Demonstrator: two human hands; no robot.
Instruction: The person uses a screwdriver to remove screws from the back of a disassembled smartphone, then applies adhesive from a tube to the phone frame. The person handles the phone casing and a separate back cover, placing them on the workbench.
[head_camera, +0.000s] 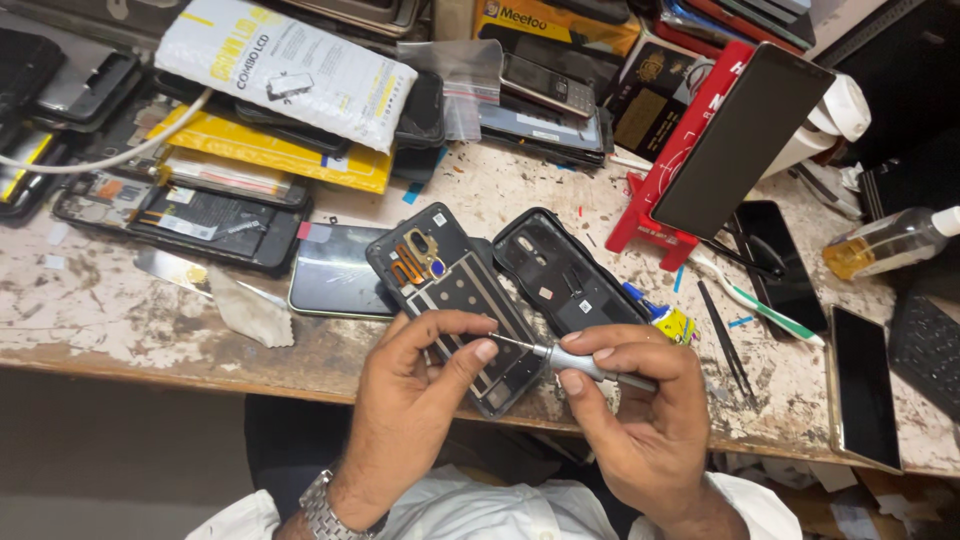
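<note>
An opened phone (450, 285) with its back removed lies tilted at the workbench's near edge, showing a black inner frame and gold parts near the camera. My left hand (415, 385) rests on its lower end, fingertips touching the shaft of a small screwdriver (570, 360). My right hand (640, 410) grips the screwdriver's grey handle, its tip pointing left toward the phone. A detached black back cover (565, 270) lies just right of the phone.
A worn workbench (100, 310) holds piled phones, parts and padded envelopes (290, 60) at the back. A red stand (665, 190) props a dark phone. Tweezers (725, 340), a toothbrush (760, 300), a liquid bottle (885, 240) and a screen (865, 385) lie right.
</note>
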